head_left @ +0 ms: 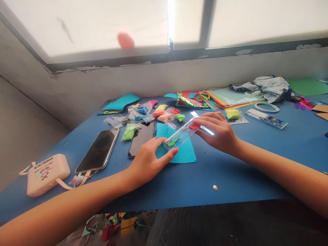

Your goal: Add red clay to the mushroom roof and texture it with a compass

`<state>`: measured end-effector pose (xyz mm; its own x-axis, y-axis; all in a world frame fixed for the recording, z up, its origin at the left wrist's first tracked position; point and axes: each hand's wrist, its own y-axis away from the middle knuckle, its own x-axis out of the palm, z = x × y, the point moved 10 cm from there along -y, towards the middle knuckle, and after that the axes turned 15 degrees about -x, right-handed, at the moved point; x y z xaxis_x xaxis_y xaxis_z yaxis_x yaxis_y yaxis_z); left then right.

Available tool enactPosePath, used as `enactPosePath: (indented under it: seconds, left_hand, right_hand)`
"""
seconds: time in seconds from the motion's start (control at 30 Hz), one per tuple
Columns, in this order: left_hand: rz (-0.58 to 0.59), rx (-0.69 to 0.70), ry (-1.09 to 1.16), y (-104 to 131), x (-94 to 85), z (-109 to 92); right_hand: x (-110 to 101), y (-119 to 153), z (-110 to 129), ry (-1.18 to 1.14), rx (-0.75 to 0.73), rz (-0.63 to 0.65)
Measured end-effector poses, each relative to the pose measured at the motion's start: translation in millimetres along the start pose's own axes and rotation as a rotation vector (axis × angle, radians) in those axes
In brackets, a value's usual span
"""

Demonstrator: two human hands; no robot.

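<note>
A clear plastic case (183, 132) is held tilted over a turquoise paper sheet (188, 152). Its lower left end rests between the thumb and fingers of my left hand (147, 160). Green and blue pieces (174, 142) show near that end. My right hand (219, 131) is closed at the upper right end, where a red piece (194, 126) shows by the fingertips. Whether the red piece is inside the case or pinched against it, I cannot tell.
Left are a pink case (48, 174) with a strap and a phone (98, 150); a second phone (140, 140) lies beside my left hand. Behind sit bagged coloured clay (164, 114), scissors (202, 99) and paper sheets (230, 96). Right are a tape ring (266, 107) and a clear packet (266, 118).
</note>
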<state>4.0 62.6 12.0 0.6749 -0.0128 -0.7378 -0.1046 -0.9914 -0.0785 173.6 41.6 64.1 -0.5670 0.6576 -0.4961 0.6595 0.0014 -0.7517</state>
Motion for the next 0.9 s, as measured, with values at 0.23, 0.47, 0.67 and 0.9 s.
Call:
enactPosePath:
  seconds: [0.23, 0.47, 0.67, 0.9]
  left_hand:
    - [-0.028, 0.005, 0.022, 0, -2.6, 2]
    - [-0.041, 0.034, 0.038, 0, -3.5, -1]
    - [-0.057, 0.065, 0.049, 2, -3.7, -2]
    - [-0.07, 0.063, 0.054, 2, -5.8, -1]
  right_hand:
    - [4, -1, 4, -0.071, -0.048, 0.022]
    - [-3, -5, 6, -0.108, -0.092, -0.022]
    - [-6, -2, -3, -0.156, 0.066, -0.091]
    - [-7, 4, -7, 0.011, 0.116, -0.102]
